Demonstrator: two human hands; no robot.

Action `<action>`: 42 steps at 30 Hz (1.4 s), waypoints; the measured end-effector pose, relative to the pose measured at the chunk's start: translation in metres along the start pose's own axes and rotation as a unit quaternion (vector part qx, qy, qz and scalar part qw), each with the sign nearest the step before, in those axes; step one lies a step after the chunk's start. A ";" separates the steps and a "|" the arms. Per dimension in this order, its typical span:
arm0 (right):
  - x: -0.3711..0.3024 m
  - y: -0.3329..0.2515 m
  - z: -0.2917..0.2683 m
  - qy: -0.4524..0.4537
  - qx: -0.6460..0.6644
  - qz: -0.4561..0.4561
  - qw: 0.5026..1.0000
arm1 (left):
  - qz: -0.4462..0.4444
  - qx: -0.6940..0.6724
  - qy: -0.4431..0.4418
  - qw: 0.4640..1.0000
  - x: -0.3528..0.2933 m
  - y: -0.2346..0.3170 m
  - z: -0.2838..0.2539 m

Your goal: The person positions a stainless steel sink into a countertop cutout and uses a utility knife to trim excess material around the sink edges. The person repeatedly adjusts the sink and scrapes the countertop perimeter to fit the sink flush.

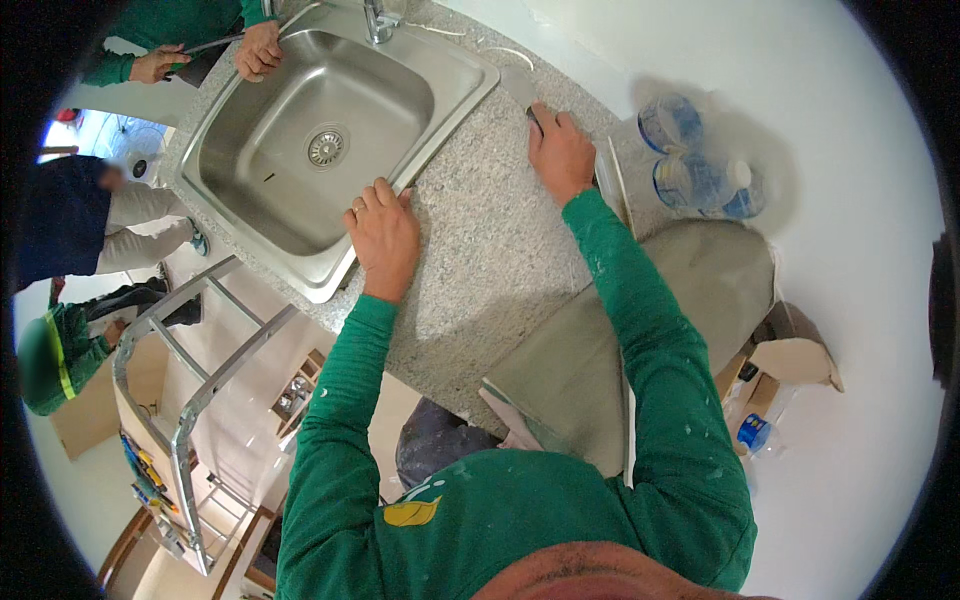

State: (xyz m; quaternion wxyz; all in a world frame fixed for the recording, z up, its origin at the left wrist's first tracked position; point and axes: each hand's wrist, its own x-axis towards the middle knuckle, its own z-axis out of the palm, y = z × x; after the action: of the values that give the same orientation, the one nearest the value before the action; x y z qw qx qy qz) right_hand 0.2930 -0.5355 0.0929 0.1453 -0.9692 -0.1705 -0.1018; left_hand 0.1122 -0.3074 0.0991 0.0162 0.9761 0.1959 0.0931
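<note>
A stainless steel sink (318,285) sits on the grey speckled granite countertop (490,220). My left hand (385,238) has its fingers curled over the near rim of the sink. To the right, my right hand (562,152) is closed on a putty knife (519,90). The flat blade points away from me, over the counter by the sink's right corner; my fingers cover most of the handle. Across the sink, a co-worker's hand (259,52) rests at the far left rim. The co-worker's other hand (158,65) holds a long thin tool.
A chrome faucet (377,22) stands behind the basin. Plastic bottles (690,160) stand against the white wall at right. A grey-green board (570,385) lies under my right arm. At left are a metal ladder (180,440) and two other people.
</note>
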 end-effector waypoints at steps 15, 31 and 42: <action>0.042 0.038 -0.023 -0.064 -0.014 -0.106 0.992 | -0.013 0.026 0.048 0.998 -0.001 -0.001 0.006; 0.035 0.046 -0.016 -0.047 0.093 -0.051 0.993 | -0.033 -0.005 0.032 0.999 -0.003 0.007 0.006; 0.041 0.021 -0.024 -0.059 0.072 -0.038 0.995 | -0.021 -0.006 0.053 0.998 -0.003 0.002 0.007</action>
State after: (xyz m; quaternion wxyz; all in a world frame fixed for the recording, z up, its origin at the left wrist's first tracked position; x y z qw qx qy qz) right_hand 0.3347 -0.5496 0.1199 0.2001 -0.9535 -0.2225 -0.0375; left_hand 0.1111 -0.3101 0.0919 0.0133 0.9653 0.2161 0.1459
